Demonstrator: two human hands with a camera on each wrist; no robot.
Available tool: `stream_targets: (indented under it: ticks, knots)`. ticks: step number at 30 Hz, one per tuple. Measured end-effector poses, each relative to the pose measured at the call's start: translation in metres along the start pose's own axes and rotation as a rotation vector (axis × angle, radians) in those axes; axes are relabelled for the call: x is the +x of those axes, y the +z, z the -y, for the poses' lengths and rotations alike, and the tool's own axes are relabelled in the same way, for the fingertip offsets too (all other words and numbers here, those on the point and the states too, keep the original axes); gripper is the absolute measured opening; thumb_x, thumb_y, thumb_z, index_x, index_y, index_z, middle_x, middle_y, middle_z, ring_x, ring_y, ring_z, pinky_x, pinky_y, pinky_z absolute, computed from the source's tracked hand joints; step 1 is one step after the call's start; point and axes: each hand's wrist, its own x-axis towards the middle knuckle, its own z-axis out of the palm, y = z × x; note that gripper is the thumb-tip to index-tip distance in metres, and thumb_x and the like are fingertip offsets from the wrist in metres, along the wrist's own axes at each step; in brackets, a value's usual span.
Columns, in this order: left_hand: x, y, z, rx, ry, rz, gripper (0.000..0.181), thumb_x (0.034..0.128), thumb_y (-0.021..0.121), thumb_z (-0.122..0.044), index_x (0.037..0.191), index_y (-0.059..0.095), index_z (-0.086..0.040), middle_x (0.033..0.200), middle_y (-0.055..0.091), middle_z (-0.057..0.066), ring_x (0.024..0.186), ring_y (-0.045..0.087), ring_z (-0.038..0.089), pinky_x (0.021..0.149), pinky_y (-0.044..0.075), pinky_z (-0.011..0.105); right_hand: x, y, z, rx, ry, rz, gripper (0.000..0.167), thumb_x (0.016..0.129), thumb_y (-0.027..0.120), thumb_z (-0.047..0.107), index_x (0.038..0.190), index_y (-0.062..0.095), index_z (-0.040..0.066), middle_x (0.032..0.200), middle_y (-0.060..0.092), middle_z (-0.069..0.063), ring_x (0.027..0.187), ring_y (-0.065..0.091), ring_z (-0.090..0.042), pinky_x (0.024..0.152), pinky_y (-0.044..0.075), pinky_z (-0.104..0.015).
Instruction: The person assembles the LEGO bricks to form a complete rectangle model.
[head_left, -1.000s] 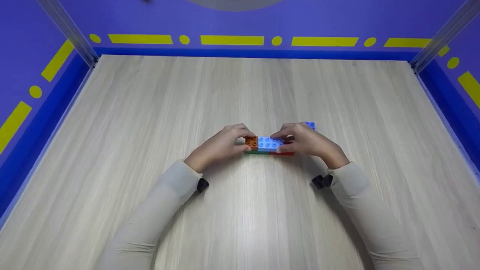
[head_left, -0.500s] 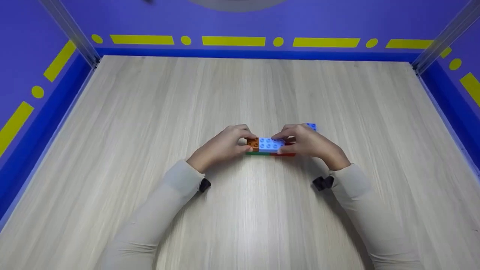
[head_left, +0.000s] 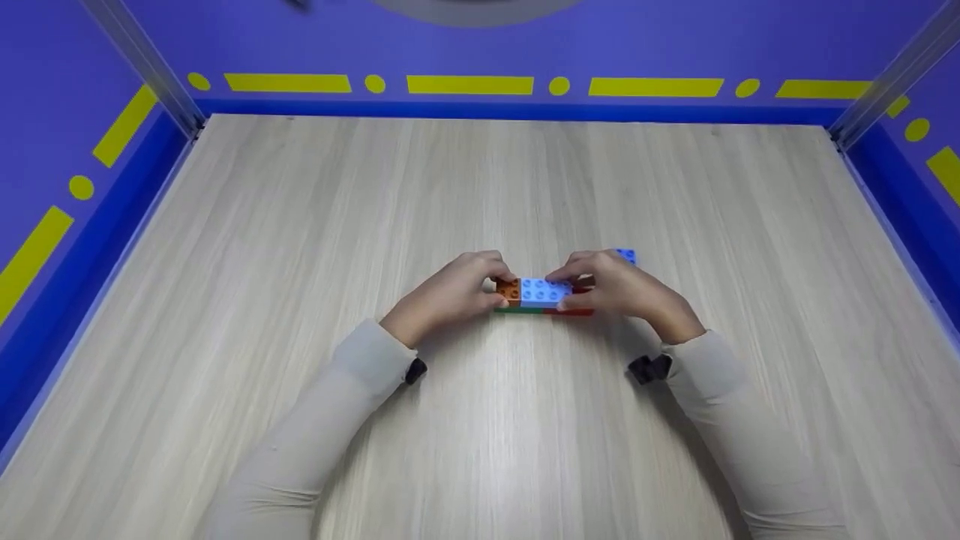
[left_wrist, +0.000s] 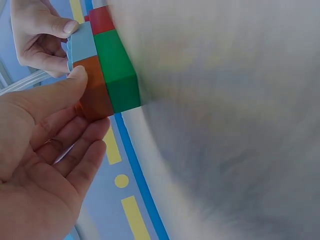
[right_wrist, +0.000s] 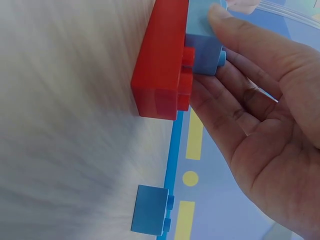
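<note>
A green brick (left_wrist: 116, 72) and a red brick (right_wrist: 160, 65) stand end to end on the table as a lower row. On top of them sit an orange-brown brick (head_left: 508, 292) at the left and a light blue brick (head_left: 541, 291) beside it. My left hand (head_left: 463, 288) pinches the orange-brown brick between thumb and fingers. With thumb and fingers my right hand (head_left: 615, 283) pinches the light blue brick near its right end. Bare studs of the red brick show in the right wrist view.
A separate blue brick (right_wrist: 150, 210) stands on the wood-patterned table (head_left: 480, 420), just behind and right of my right hand. Blue-purple panels (head_left: 480, 52) with yellow marks border the table at the back and sides.
Both hands keep their hold on the bricks, with hardly any movement. The whole head view shifts slightly down and to the right.
</note>
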Motion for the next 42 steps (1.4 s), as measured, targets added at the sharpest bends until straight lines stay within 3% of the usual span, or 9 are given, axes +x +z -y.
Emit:
stream_targets:
  ticks: [7, 13, 27, 42]
  knots:
    - [0.002, 0.0, -0.001, -0.012, -0.036, 0.003, 0.026, 0.0842, 0.073, -0.009, 0.11, 0.07, -0.004, 0.109, 0.066, 0.006, 0.104, 0.06, 0.019, 0.094, 0.048, 0.034, 0.0, 0.001, 0.002, -0.028, -0.009, -0.004, 0.035, 0.082, 0.076, 0.013, 0.116, 0.07, 0.006, 0.101, 0.068, -0.007, 0.089, 0.06, -0.019, 0.077, 0.05, -0.033]
    - [0.003, 0.001, -0.001, -0.043, -0.053, 0.006, 0.027, 0.0828, 0.074, -0.008, 0.11, 0.07, -0.004, 0.109, 0.067, 0.006, 0.102, 0.061, 0.018, 0.094, 0.048, 0.034, -0.002, 0.002, 0.004, -0.074, -0.009, 0.019, 0.034, 0.084, 0.074, 0.014, 0.117, 0.069, 0.005, 0.108, 0.068, -0.009, 0.097, 0.064, -0.022, 0.083, 0.054, -0.04]
    - [0.008, 0.0, -0.001, -0.056, -0.075, 0.021, 0.029, 0.0815, 0.075, -0.008, 0.11, 0.071, -0.004, 0.108, 0.067, 0.006, 0.102, 0.061, 0.018, 0.094, 0.049, 0.034, -0.004, -0.007, 0.005, -0.14, -0.082, 0.084, 0.037, 0.086, 0.072, 0.014, 0.121, 0.066, 0.004, 0.115, 0.067, -0.009, 0.105, 0.065, -0.022, 0.087, 0.055, -0.039]
    - [0.005, -0.003, -0.002, -0.04, -0.088, 0.0, 0.031, 0.0796, 0.077, -0.007, 0.11, 0.072, -0.006, 0.106, 0.067, 0.004, 0.101, 0.06, 0.018, 0.092, 0.048, 0.031, -0.009, -0.027, -0.002, -0.202, -0.039, 0.026, 0.039, 0.086, 0.072, 0.013, 0.122, 0.065, 0.003, 0.125, 0.064, -0.014, 0.118, 0.058, -0.031, 0.098, 0.048, -0.047]
